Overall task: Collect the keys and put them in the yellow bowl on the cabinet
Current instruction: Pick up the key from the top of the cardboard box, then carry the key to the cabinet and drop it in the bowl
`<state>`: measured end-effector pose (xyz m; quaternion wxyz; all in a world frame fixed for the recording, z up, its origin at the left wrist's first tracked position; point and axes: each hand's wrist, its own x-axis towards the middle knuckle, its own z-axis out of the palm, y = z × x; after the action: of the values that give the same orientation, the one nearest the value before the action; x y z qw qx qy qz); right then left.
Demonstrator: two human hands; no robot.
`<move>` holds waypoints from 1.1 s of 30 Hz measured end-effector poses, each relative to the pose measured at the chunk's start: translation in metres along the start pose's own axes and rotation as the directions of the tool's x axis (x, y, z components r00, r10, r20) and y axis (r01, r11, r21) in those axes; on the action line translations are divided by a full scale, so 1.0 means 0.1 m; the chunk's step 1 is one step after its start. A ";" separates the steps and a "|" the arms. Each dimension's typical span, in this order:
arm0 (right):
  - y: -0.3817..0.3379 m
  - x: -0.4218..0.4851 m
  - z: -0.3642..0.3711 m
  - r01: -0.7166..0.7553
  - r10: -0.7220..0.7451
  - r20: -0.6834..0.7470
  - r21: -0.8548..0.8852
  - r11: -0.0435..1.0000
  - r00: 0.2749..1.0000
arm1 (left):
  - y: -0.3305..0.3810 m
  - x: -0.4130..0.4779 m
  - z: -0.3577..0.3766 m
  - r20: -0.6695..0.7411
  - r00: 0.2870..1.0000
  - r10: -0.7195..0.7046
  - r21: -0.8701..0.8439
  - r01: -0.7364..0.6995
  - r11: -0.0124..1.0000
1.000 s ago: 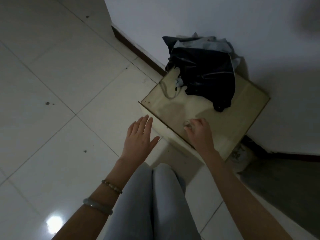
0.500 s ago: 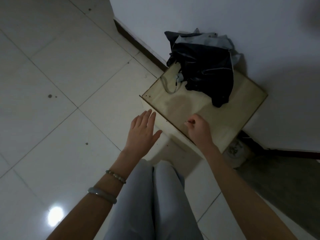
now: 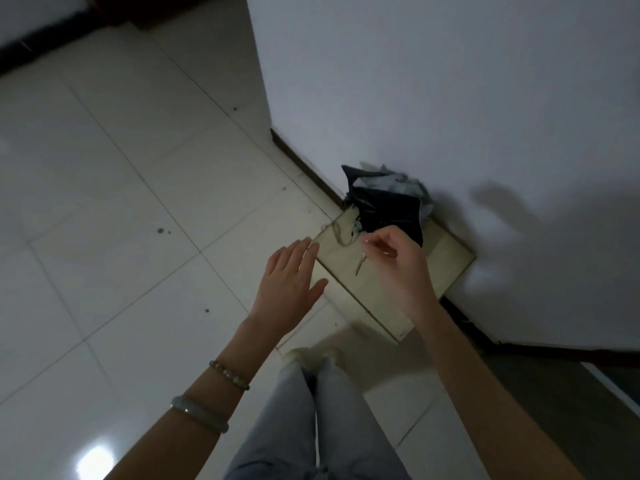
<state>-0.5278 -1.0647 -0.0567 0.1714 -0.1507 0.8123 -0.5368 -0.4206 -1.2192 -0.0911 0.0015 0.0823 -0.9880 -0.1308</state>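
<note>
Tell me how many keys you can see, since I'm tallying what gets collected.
1: a key dangles from the right hand, pinched above the low wooden cabinet. Others may be hidden under the dark bag.

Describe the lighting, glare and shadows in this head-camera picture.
Head view: dim and bluish overall; a bright glare spot on the floor tiles at lower left; soft shadows on the wall right of the dark umbrella; the key hanging from the right hand is small and slightly blurred.

dim home hallway corner, white tiled floor (image 3: 114, 188), plain wall (image 3: 450, 81), dark skirting (image 3: 304, 164)
</note>
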 end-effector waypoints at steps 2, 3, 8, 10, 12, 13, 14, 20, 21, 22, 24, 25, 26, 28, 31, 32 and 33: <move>-0.36 -0.02 -0.03 0.002 -0.004 0.047 0.058 0.998 0.999 | -0.02 -0.07 -0.32 -0.052 0.998 -0.031 0.006 0.031 0.999; -0.53 -0.01 -0.04 0.015 -0.020 0.068 0.080 0.997 0.997 | -0.04 -0.11 -0.47 -0.081 0.995 -0.053 0.013 0.054 0.998; -1.19 0.09 0.09 0.108 -0.143 0.211 0.168 0.980 0.967 | -0.20 -0.27 -1.04 -0.245 0.953 -0.178 0.052 0.196 0.979; -1.37 0.15 0.19 0.139 -0.200 0.278 0.224 0.965 0.940 | -0.29 -0.33 -1.17 -0.299 0.928 -0.224 0.062 0.253 0.966; -1.50 0.23 0.32 0.162 -0.236 0.326 0.240 0.957 0.915 | -0.38 -0.38 -1.26 -0.340 0.900 -0.274 0.058 0.311 0.949; -1.56 0.28 0.40 0.175 -0.251 0.344 0.237 0.956 0.905 | -0.43 -0.39 -1.30 -0.355 0.885 -0.301 0.055 0.341 0.938; -1.62 0.33 0.47 0.187 -0.262 0.360 0.230 0.955 0.895 | -0.49 -0.40 -1.33 -0.367 0.871 -0.325 0.052 0.368 0.928; -1.94 0.76 0.98 0.250 -0.320 0.444 0.211 0.945 0.837 | -0.95 -0.25 -1.50 -0.424 0.802 -0.420 0.031 0.477 0.879; -2.01 0.85 1.08 0.268 -0.330 0.445 0.198 0.943 0.833 | -1.06 -0.20 -1.53 -0.432 0.794 -0.428 0.027 0.486 0.874; -2.08 0.95 1.19 0.281 -0.340 0.442 0.193 0.940 0.830 | -1.18 -0.14 -1.56 -0.440 0.786 -0.433 0.023 0.492 0.870; -2.23 1.16 1.42 0.290 -0.355 0.431 0.209 0.934 0.830 | -1.45 0.00 -1.65 -0.453 0.778 -0.436 0.023 0.498 0.867; -2.31 1.27 1.53 0.298 -0.362 0.426 0.211 0.931 0.829 | -1.61 0.08 -1.69 -0.458 0.776 -0.433 0.026 0.498 0.867; -2.38 1.39 1.66 0.307 -0.367 0.422 0.206 0.929 0.829 | -1.77 0.16 -1.74 -0.463 0.776 -0.429 0.027 0.496 0.868; -2.54 1.61 1.90 0.308 -0.365 0.411 0.199 0.930 0.836 | -2.11 0.33 -1.87 -0.462 0.779 -0.424 0.022 0.488 0.873; -2.80 1.93 2.24 0.302 -0.357 0.385 0.198 0.932 0.851 | -2.59 0.58 -2.09 -0.470 0.788 -0.399 0.026 0.464 0.886; -2.89 2.04 2.36 0.305 -0.356 0.377 0.189 0.934 0.855 | -2.74 0.65 -2.16 -0.471 0.794 -0.384 0.035 0.452 0.891; -2.98 2.14 2.47 0.307 -0.355 0.363 0.183 0.934 0.862 | -2.90 0.72 -2.23 -0.473 0.799 -0.371 0.044 0.442 0.896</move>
<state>-0.5925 -1.4715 0.1033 0.2435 -0.3814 0.6903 -0.5646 -0.4392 -1.5649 0.0484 0.1973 0.3206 -0.9260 -0.0298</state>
